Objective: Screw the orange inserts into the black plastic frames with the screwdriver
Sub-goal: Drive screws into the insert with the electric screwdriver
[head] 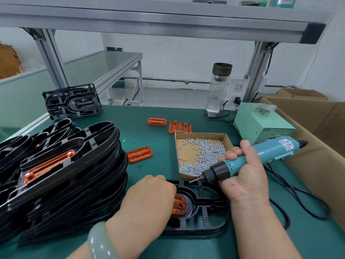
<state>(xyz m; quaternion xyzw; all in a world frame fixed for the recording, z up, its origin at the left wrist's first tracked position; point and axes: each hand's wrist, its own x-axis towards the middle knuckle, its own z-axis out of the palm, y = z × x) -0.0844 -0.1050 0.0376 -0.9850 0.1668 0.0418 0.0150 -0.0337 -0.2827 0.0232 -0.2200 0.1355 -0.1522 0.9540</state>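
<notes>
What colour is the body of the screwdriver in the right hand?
The screwdriver is teal blue with a black front collar; head view.

There is one view, from the person's head, tipped forward and down over the green bench (pixel 153 139). It sits close above the near edge. The left hand (pixel 153 197) and the right hand (pixel 244 174), which grips the screwdriver (pixel 261 156), fill the lower middle, and both forearms run out of the bottom of the picture. It faces the white wall (pixel 177 58) across the full depth of the bench. The wide lens bows the aluminium shelf (pixel 149 21) overhead. The black frames (pixel 65 174) crowd the left side, and a cardboard box (pixel 317 128) is cut off at the right.
</notes>
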